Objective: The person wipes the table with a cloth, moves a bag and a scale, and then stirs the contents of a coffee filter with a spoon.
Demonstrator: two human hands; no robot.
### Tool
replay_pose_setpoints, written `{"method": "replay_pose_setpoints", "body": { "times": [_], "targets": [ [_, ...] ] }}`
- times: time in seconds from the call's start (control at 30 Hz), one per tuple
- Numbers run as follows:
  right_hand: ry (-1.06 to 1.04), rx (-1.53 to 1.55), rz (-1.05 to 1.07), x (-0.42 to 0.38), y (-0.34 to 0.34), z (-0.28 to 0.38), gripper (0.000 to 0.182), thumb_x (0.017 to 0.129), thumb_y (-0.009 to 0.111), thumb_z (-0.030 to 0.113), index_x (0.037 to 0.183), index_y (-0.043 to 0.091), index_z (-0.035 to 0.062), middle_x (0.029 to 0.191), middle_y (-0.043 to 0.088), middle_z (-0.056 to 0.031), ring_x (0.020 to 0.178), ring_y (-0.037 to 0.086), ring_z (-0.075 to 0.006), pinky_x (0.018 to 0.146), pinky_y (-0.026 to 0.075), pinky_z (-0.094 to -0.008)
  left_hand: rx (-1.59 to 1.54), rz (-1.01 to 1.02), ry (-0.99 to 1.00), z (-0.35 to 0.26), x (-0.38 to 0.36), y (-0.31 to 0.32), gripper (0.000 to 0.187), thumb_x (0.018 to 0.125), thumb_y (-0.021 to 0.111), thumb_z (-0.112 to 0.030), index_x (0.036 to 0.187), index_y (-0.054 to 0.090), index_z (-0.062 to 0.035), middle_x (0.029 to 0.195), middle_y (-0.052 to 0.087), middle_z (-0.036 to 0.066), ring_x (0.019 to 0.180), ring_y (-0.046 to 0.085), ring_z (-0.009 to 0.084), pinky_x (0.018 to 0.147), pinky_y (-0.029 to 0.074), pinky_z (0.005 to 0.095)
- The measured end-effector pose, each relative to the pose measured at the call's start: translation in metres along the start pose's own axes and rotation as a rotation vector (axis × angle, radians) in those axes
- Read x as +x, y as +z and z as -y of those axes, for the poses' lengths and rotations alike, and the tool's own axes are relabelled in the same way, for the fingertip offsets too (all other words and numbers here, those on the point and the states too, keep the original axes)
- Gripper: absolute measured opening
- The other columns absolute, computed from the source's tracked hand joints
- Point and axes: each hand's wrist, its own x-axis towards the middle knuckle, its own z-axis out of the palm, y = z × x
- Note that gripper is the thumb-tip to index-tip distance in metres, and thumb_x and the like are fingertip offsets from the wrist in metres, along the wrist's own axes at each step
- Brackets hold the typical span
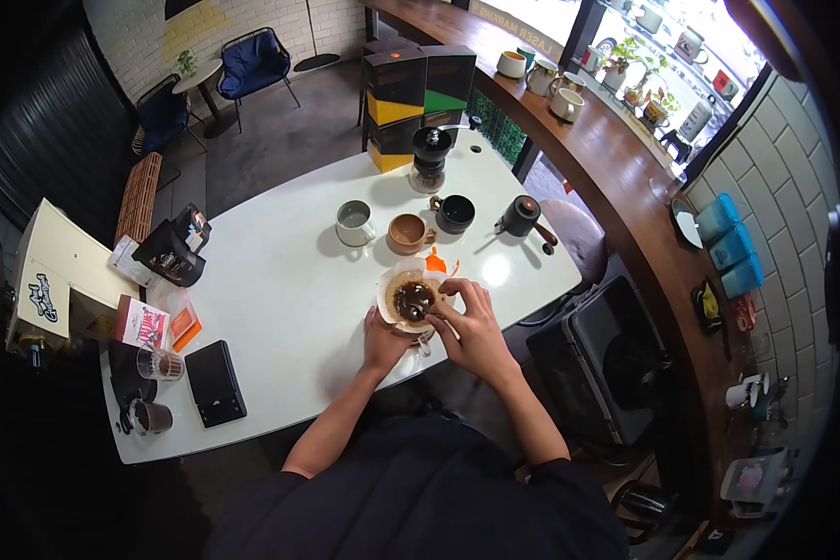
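A coffee dripper lined with a pale paper filter (389,282) stands near the table's front edge, with dark wet coffee (413,301) inside. A clear handle (426,344) shows below it. My left hand (385,342) is wrapped around the near left side of the dripper. Over the filter's right rim, my right hand (474,329) has its fingers bent and drawn together at the coffee; what they pinch is too small to make out. Just beyond stand a brown cup (408,233), a grey mug (354,224) and a black cup (455,215).
A hand grinder (429,161) and a dark kettle (523,217) stand farther back on the white table (280,271). At left lie a black scale (216,383), coffee bags (170,254) and plastic cups (161,364). A wooden counter (616,191) curves along the right.
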Motion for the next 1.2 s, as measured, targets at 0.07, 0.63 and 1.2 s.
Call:
{"method": "replay_pose_setpoints", "body": {
  "times": [0.07, 0.63, 1.2],
  "targets": [
    [0.013, 0.001, 0.002, 0.000, 0.000, 0.000, 0.016, 0.089, 0.077, 0.013, 0.102, 0.073, 0.0049, 0.122, 0.058, -0.0134, 0.117, 0.057, -0.0333, 0.101, 0.044, -0.0478, -0.009, -0.001, 0.000, 0.001, 0.001, 0.000, 0.051, 0.080, 0.086, -0.011, 0.127, 0.068, -0.0027, 0.119, 0.076, 0.011, 0.108, 0.074, 0.0234, 0.095, 0.058, 0.0379],
    [0.045, -0.035, 0.078, -0.002, 0.000, 0.003, 0.020, 0.089, 0.078, 0.018, 0.105, 0.071, 0.0080, 0.121, 0.058, -0.0117, 0.117, 0.056, -0.0326, 0.103, 0.045, -0.0470, -0.127, 0.000, -0.123, 0.006, -0.004, 0.004, 0.048, 0.079, 0.086, -0.033, 0.121, 0.074, -0.0147, 0.120, 0.076, 0.005, 0.116, 0.066, 0.0262, 0.110, 0.039, 0.0462],
    [0.166, -0.156, 0.019, -0.012, 0.011, 0.023, 0.027, 0.084, 0.082, 0.014, 0.109, 0.073, 0.0114, 0.114, 0.059, -0.0090, 0.111, 0.057, -0.0309, 0.100, 0.046, -0.0455, -0.070, 0.126, -0.101, 0.007, 0.005, -0.008, 0.065, 0.073, 0.090, -0.037, 0.127, 0.069, -0.0084, 0.125, 0.070, 0.013, 0.121, 0.059, 0.0347, 0.108, 0.038, 0.0494]
  ]
}}
